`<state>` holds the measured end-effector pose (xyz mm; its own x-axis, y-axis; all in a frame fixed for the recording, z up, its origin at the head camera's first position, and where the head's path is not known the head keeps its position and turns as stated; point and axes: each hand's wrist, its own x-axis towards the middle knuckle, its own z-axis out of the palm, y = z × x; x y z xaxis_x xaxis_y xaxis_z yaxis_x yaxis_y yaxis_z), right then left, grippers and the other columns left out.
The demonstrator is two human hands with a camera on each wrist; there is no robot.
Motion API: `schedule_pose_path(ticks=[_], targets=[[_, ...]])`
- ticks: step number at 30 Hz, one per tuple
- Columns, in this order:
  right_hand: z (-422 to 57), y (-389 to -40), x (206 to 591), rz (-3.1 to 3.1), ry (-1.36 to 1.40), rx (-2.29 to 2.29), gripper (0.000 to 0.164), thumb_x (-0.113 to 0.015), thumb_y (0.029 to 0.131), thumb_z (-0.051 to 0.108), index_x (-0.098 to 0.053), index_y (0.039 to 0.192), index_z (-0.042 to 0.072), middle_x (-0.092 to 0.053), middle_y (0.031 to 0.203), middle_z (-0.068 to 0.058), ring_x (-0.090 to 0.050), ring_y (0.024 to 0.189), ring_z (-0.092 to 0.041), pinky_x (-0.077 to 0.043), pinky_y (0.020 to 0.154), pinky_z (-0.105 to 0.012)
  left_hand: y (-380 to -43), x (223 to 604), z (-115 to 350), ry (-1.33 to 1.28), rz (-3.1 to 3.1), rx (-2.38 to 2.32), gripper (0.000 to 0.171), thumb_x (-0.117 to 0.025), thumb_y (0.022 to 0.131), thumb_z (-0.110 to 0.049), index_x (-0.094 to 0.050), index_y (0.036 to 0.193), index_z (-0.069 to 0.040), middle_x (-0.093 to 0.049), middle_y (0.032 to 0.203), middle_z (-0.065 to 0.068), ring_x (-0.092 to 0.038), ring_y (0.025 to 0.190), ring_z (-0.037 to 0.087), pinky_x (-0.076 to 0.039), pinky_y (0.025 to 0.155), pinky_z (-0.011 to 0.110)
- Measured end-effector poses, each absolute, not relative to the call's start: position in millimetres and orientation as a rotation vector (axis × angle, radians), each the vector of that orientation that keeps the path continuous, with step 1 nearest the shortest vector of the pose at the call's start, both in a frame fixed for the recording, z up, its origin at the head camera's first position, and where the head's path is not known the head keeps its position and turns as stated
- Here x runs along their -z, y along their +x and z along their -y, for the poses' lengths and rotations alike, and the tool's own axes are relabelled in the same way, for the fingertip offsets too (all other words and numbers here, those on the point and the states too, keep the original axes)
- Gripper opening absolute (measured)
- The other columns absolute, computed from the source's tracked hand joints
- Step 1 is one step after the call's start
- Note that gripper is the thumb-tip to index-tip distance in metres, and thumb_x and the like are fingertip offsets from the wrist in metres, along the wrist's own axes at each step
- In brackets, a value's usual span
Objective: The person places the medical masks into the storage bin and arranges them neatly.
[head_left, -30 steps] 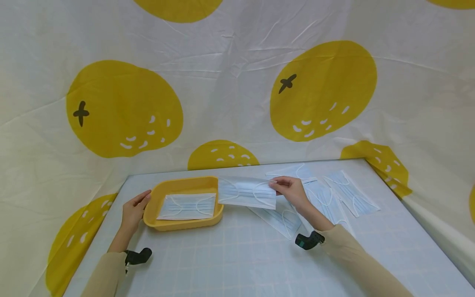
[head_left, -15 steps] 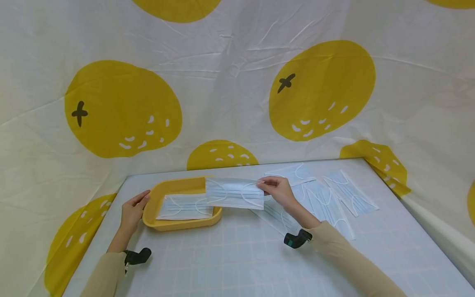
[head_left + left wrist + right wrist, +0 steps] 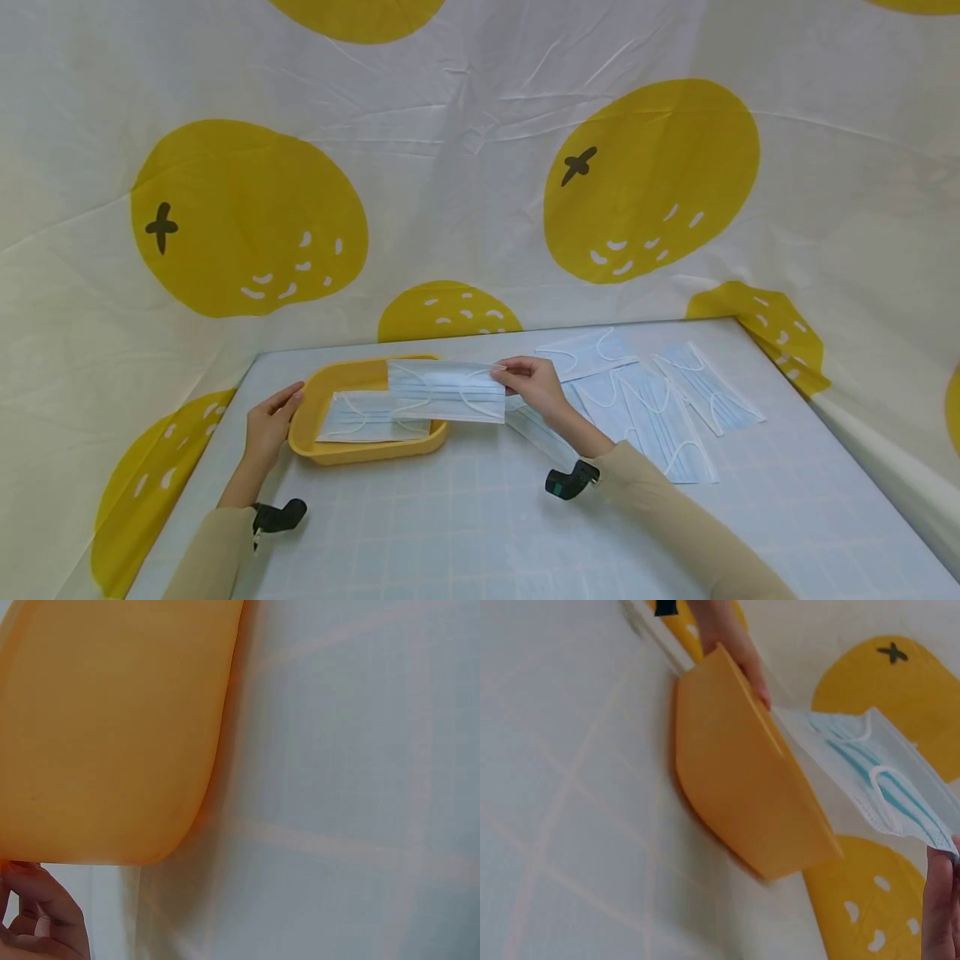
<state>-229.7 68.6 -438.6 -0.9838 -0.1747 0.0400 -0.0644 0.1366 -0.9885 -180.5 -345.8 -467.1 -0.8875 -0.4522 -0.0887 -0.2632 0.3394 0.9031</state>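
Note:
My right hand (image 3: 534,385) pinches a pale blue disposable face mask (image 3: 442,390) by its right end. The mask is held up flat, its ear loops showing, and overlaps the right half of a yellow tray (image 3: 367,455). Inside that tray lies another face mask (image 3: 348,417), partly covered by the held one. At the tray's left end, my left hand (image 3: 267,425) grips the rim. From the right wrist, the held mask (image 3: 877,772) appears above the tray's rim. The left wrist view is mostly filled by the tray's outer wall (image 3: 112,735), with my fingers (image 3: 45,900) at its edge.
Several loose face masks (image 3: 660,408) lie overlapping on the right side of the table (image 3: 465,533), which has a pale checked cover. Behind it hangs a white cloth (image 3: 465,208) printed with yellow fruit.
My right hand has carried the mask leftward, from the tray's right edge to over its right half. My left hand and the tray have stayed in place.

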Motion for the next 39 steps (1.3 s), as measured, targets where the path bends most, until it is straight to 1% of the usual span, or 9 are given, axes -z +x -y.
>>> schedule_pose_path(ticks=[5,9,15,20,24,29,31,34,39], targets=[[-55,-229,438,-2.285,-0.253,2.006,0.027,-0.072,0.086,0.015,-0.071,0.108,-0.002,-0.073,0.096,-0.015,-0.063,0.068,-0.007,-0.058,0.068,-0.026,-181,467,345,0.663,2.421,1.577,0.056,-0.052,0.096,-0.045,-0.051,0.139,-0.009,-0.053,0.102,-0.016,-0.051,0.072,-0.004,-0.048,0.057,0.015],[-46,-229,437,-2.274,-0.240,2.009,0.026,-0.072,0.086,0.014,-0.071,0.107,0.000,-0.073,0.097,-0.015,-0.063,0.069,-0.008,-0.059,0.071,-0.030,-181,468,344,0.666,2.423,1.572,0.055,-0.051,0.097,-0.045,-0.051,0.139,-0.009,-0.055,0.108,-0.010,-0.051,0.073,-0.005,-0.048,0.057,0.015],[-36,-229,438,-2.280,-0.232,2.009,0.027,-0.073,0.086,0.016,-0.071,0.107,0.000,-0.072,0.098,-0.015,-0.063,0.068,-0.008,-0.059,0.072,-0.034,-183,470,345,0.676,2.433,1.557,0.054,-0.050,0.097,-0.045,-0.051,0.140,-0.011,-0.054,0.126,0.005,-0.051,0.075,-0.005,-0.048,0.059,0.014],[-32,-232,438,-2.274,-0.245,2.014,0.025,-0.072,0.086,0.015,-0.072,0.106,0.001,-0.072,0.096,-0.015,-0.063,0.068,-0.008,-0.058,0.068,-0.028,-184,470,345,0.674,2.436,1.556,0.055,-0.049,0.098,-0.045,-0.050,0.140,-0.011,-0.051,0.134,0.011,-0.051,0.077,-0.005,-0.049,0.060,0.013],[-29,-234,437,-2.278,-0.242,2.016,0.024,-0.071,0.087,0.015,-0.072,0.107,0.002,-0.072,0.097,-0.015,-0.063,0.069,-0.009,-0.058,0.067,-0.025,-184,470,346,0.663,2.445,1.553,0.056,-0.048,0.098,-0.046,-0.049,0.141,-0.011,-0.050,0.138,0.013,-0.051,0.080,-0.004,-0.049,0.062,0.013],[-23,-238,437,-2.274,-0.239,2.008,0.025,-0.071,0.088,0.016,-0.072,0.108,0.002,-0.072,0.099,-0.015,-0.063,0.070,-0.009,-0.058,0.076,-0.037,-183,470,346,0.669,2.445,1.558,0.056,-0.048,0.098,-0.046,-0.049,0.141,-0.011,-0.050,0.136,0.013,-0.051,0.078,-0.004,-0.049,0.061,0.013],[-20,-239,438,-2.269,-0.241,2.008,0.026,-0.071,0.087,0.017,-0.072,0.108,0.002,-0.072,0.099,-0.014,-0.063,0.070,-0.009,-0.058,0.078,-0.039,-182,470,346,0.673,2.442,1.563,0.056,-0.049,0.097,-0.046,-0.049,0.141,-0.011,-0.050,0.135,0.012,-0.051,0.077,-0.004,-0.049,0.061,0.014],[-15,-241,438,-2.254,-0.235,2.010,0.026,-0.072,0.087,0.017,-0.072,0.108,0.002,-0.072,0.099,-0.014,-0.063,0.068,-0.008,-0.058,0.077,-0.038,-182,470,346,0.675,2.443,1.566,0.056,-0.049,0.097,-0.046,-0.049,0.141,-0.010,-0.050,0.135,0.012,-0.050,0.077,-0.004,-0.049,0.060,0.014],[-6,-243,436,-2.230,-0.225,2.008,0.027,-0.073,0.086,0.017,-0.072,0.108,0.003,-0.073,0.098,-0.015,-0.062,0.066,-0.007,-0.059,0.071,-0.030,-183,469,345,0.679,2.441,1.556,0.055,-0.049,0.098,-0.045,-0.050,0.141,-0.011,-0.050,0.136,0.012,-0.051,0.079,-0.003,-0.048,0.061,0.013]])
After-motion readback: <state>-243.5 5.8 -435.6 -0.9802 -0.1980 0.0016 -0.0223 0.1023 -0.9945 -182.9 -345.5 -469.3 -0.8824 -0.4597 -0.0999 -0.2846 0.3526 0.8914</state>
